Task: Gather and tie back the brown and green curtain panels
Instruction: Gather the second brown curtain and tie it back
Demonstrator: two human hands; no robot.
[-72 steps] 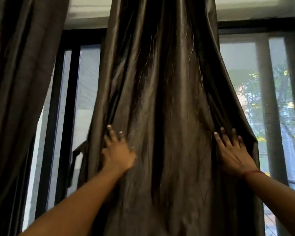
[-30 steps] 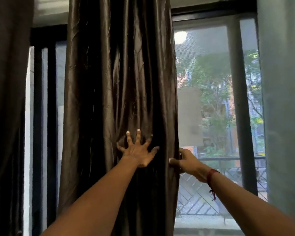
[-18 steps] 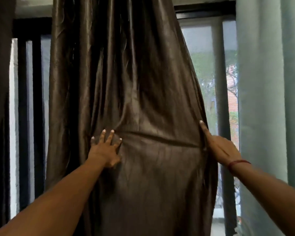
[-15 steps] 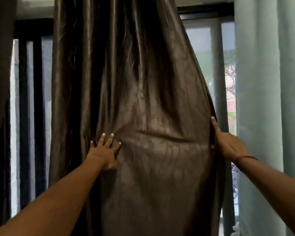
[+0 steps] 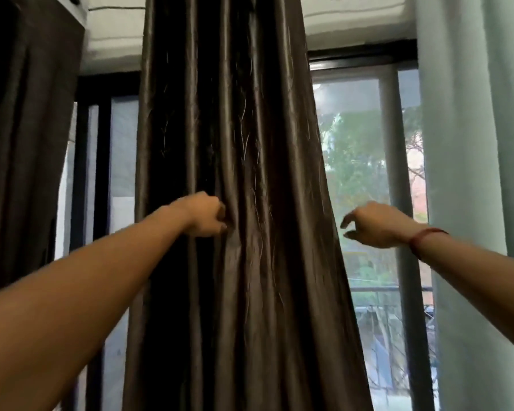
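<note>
At the centre of the frame, a fold of the brown curtain panel [image 5: 250,137] is gripped by the left hand [image 5: 204,215], with the fingers curled into the fabric. The right hand [image 5: 374,225] is held just right of the panel's edge, loosely curled and holding nothing, before the window [image 5: 359,161]. A red thread [image 5: 425,236] is worn on its wrist. The green curtain panel [image 5: 472,143] is seen at the right edge, and a second brown panel [image 5: 27,143] at the upper left.

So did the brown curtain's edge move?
Yes. The brown curtain has swung left, away from the grey window post; the right hand no longer holds it.
</note>
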